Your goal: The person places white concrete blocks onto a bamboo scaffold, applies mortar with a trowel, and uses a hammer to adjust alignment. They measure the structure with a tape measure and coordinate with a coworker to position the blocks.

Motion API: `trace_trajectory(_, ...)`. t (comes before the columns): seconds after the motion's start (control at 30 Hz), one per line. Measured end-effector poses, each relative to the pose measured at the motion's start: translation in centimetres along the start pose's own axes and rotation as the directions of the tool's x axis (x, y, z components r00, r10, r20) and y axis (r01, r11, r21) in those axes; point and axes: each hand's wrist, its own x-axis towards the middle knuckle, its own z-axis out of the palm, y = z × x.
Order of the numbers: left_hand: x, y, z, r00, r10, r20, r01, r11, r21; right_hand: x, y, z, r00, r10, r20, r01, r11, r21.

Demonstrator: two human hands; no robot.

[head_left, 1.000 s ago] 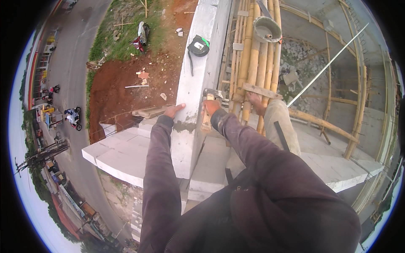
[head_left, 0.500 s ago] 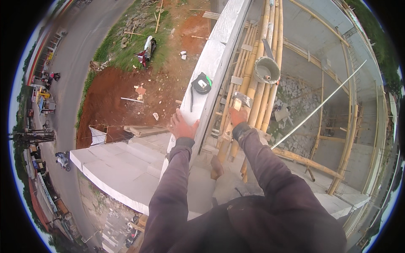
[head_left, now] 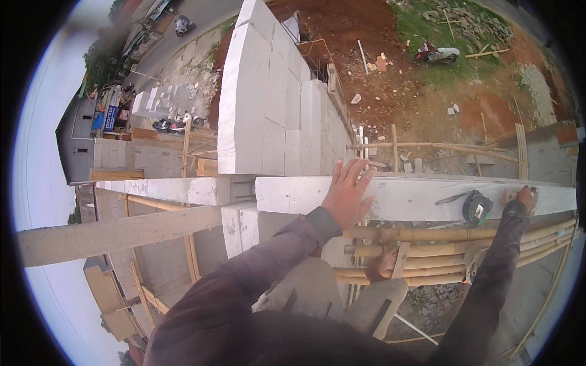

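My left hand (head_left: 349,193) lies palm down, fingers spread, on the white block wall top (head_left: 293,194). My right hand (head_left: 524,197) reaches far right along the same wall and is closed around a small light wooden tool (head_left: 509,195); its exact kind is hard to make out. Between my hands, a black and green tape measure (head_left: 476,207) rests on the wall top, its dark strap stretching to the left.
Bamboo poles (head_left: 427,235) run along the wall's near side, with my bare foot (head_left: 381,266) on them. A tall white block wall (head_left: 259,104) stands beyond on the left. A grey beam (head_left: 122,235) extends left. Red soil and a parked motorbike (head_left: 436,53) lie far below.
My view has swung left, bringing the wall across the picture. My right hand has moved from the bamboo poles onto the wall top, beyond the tape measure. My left hand stays on the wall.
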Motion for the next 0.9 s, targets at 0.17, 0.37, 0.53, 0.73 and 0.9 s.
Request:
trace_trajectory(0.17,-5.1,-9.9,-6.7,0.925,-0.237,-0.297,0.288,0.947,0.142,2.1,0.6,0.5,0.997,-0.065,0.045,0.072,0.985,-0.158)
trace_trajectory(0.37,-12.4,-18.9,-9.1,0.798,-0.476,-0.369,0.536,0.841,0.076,-10.6,-3.1,-7.3,0.895,-0.273,-0.353,0.297,0.955,0.016)
trace_trajectory(0.53,-18.6,-19.7,-6.9,0.773,-0.591,-0.229,0.608,0.794,0.001,-31.8,-6.2,-8.0,0.71,-0.637,-0.299,0.674,0.492,0.551)
trace_trajectory(0.73,-21.9,-18.9,-4.3,0.829,-0.524,-0.195,0.551,0.824,0.13,-40.0,-7.4,-3.3,0.57,-0.798,-0.196,0.787,0.462,0.409)
trace_trajectory(0.9,-21.8,-18.9,-3.7,0.885,-0.456,-0.091,0.462,0.84,0.285,-39.9,-6.5,-0.4,0.478,-0.861,-0.175,0.875,0.448,0.186)
